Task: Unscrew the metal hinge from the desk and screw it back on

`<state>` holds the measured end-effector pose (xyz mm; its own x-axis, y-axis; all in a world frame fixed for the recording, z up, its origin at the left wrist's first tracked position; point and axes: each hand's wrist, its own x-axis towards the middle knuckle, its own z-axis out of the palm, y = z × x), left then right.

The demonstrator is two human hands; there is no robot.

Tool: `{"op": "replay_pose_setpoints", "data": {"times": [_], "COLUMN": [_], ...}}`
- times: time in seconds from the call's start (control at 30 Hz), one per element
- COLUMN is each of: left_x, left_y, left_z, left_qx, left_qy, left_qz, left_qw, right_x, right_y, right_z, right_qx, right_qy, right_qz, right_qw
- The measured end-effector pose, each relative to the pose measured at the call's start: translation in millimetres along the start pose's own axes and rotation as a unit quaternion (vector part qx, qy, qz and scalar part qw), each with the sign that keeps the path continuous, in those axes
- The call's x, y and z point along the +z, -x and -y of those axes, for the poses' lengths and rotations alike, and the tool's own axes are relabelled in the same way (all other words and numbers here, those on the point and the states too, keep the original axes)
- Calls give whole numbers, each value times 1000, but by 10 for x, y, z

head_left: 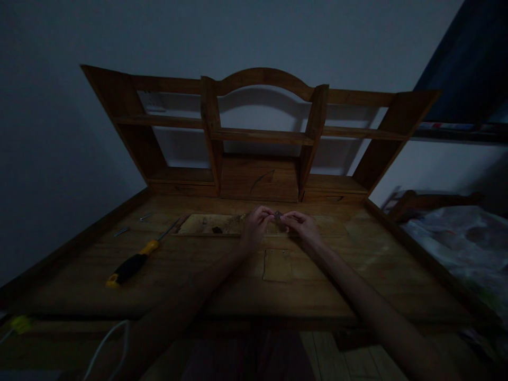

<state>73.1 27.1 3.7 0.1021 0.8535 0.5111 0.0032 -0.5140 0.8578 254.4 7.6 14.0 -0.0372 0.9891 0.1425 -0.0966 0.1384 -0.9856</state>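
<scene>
Both my hands meet above the middle of the wooden desk (178, 291). Between their fingertips is a small dark metal piece (278, 216), too small and dim to name. My left hand (257, 225) pinches it from the left, and my right hand (304, 225) pinches it from the right. Beneath them lies a long, pale, worn wooden board (202, 223) with a dark patch near its left part. Nearer to me rests a small square wooden piece (278, 265). To the left is a screwdriver (137, 262) with a yellow and black handle, its shaft pointing toward the board.
Two small metal pieces, maybe screws (121, 232), lie at the desk's far left. A wooden shelf unit (262, 136) rises along the back edge. Raised side rails (420, 259) bound the desk. A white cable (107, 344) hangs at lower left; plastic-wrapped items (464, 248) lie beyond the right rail.
</scene>
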Motion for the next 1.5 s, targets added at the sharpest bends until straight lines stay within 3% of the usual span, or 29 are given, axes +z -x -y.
{"op": "replay_pose_setpoints", "data": {"times": [0.43, 0.67, 0.93, 1.23, 1.37, 1.5], "left_x": [34, 45, 15, -3, -28, -35], "left_y": [32, 73, 75, 81, 80, 77], "left_z": [-154, -161, -115, -101, -123, -149], "left_qx": [-20, -31, -2, 21, 65, 96], "left_qy": [79, 60, 26, -3, -64, -87], "left_qz": [21, 76, 104, 85, 97, 98], "left_qw": [996, 995, 994, 996, 991, 987], "right_x": [-29, -7, 11, 34, 24, 1], "right_y": [-32, 0, 17, 18, 9, 11], "right_z": [-43, -80, -92, -66, -66, -67], "right_qx": [-42, -98, -136, -157, -176, -171], "right_qy": [56, 102, 143, 147, 109, 154], "right_qz": [-29, 4, 18, -5, 0, 18], "right_qw": [997, 990, 980, 977, 978, 973]}}
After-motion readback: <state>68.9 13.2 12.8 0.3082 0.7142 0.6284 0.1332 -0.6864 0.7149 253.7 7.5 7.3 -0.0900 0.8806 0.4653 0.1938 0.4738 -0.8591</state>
